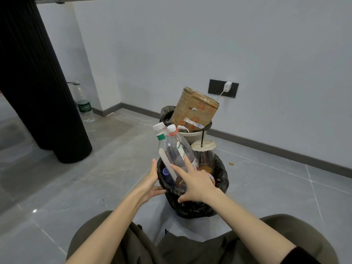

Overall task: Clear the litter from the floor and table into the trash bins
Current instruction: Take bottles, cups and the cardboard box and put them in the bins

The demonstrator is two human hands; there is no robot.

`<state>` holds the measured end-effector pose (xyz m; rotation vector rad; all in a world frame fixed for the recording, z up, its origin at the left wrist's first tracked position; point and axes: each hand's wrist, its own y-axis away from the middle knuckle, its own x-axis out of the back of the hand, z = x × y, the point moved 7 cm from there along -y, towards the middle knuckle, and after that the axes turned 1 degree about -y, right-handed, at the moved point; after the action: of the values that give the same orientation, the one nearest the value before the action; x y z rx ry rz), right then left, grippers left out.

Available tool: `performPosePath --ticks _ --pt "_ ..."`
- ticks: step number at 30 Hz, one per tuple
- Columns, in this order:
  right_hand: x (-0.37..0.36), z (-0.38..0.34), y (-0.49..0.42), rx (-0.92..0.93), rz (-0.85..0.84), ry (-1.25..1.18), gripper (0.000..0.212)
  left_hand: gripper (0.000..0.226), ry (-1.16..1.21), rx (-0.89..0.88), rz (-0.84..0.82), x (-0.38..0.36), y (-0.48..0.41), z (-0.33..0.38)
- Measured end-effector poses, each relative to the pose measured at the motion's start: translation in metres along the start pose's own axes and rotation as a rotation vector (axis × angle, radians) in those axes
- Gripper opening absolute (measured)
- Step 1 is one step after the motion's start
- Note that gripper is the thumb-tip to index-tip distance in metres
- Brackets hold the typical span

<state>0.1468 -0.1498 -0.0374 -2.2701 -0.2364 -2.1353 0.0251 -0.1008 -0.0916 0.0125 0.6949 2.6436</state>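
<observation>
Your R hand (196,185) is spread flat, fingers straight, gripping nothing, just over the two clear bottles (175,147) poking out of the near bin (221,180). L hand (150,183) lies flat vs the bin's left rim, also unclenched. Looks like you're packing litter down. Next, prob.: the water bottle (84,105) by the wall, green label too small to read, and the orange scrap (231,164) on the floor. Box (196,109) in the far bin (192,135): red print, illegible.

Bare indoor room (office-like): tiled floor (76,187), wall socket (222,88).
</observation>
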Motion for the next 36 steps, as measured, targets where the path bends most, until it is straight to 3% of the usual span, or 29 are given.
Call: performPosePath --ticks 12,23,36 --pt "0.004 0.096 0.034 -0.300 0.017 0.004 0.101 0.085 0.010 0.082 -0.212 -0.108 -0.043 0.001" --pt "0.007 0.243 0.061 -0.603 0.032 -0.107 0.089 0.077 -0.119 0.091 -0.354 -0.260 -0.095 0.018" --pt "-0.006 0.414 0.124 -0.900 0.260 -0.176 0.064 0.069 -0.392 0.037 -0.511 -0.448 -0.144 0.031"
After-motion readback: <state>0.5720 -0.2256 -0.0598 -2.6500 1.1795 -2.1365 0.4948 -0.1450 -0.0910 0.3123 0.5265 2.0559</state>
